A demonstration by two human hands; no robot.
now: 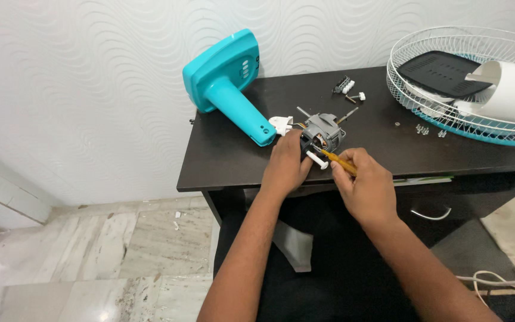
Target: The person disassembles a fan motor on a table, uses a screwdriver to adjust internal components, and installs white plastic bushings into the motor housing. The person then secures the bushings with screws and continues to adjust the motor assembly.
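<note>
While our left hand (286,167) clamps the grey metal motor (323,132) near the table's (233,155) front edge, our right hand (368,188) closes around a yellow screwdriver (337,161). Its shaft slants up and left, tip at the motor's near face, just beside the left fingers. A smooth teal housing (227,80) lies toward the back left corner; a white wire grille (466,83) overhangs the right edge.

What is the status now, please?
Left hand steadies grey fan motor. Right hand holds yellow screwdriver, tip at motor. Nothing blocking.
</note>
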